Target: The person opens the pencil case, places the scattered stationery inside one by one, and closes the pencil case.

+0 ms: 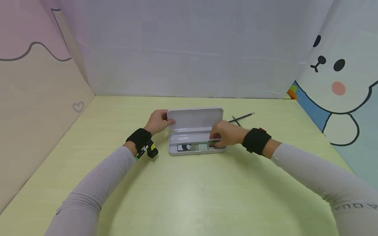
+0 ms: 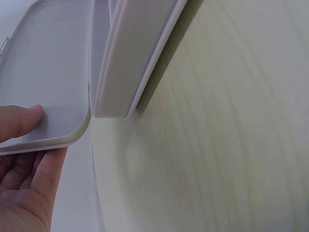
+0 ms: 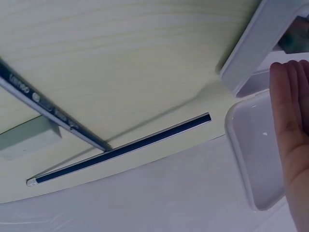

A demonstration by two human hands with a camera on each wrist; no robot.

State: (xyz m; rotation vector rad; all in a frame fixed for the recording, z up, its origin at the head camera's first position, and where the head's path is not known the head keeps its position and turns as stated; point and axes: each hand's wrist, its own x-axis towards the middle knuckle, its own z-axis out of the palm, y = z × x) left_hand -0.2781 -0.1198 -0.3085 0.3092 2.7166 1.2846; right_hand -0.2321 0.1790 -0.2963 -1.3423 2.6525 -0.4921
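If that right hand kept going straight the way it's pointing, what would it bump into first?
Probably the dark item at the right end of the open case, since the right hand points down that way; depth is unclear, so it might be the case's floor instead.

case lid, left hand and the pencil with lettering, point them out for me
Case lid (image 1: 193, 119): head view, middle of its inner face
Left hand (image 1: 157, 123): head view, back of the hand
Pencil with lettering (image 3: 54, 110): right wrist view, middle of its visible shaft

One pencil case (image 1: 195, 119), two pencils (image 3: 53, 110) (image 3: 120, 149), one pale block (image 3: 31, 139) and two wristbands (image 1: 138, 140) (image 1: 256, 141) are visible.
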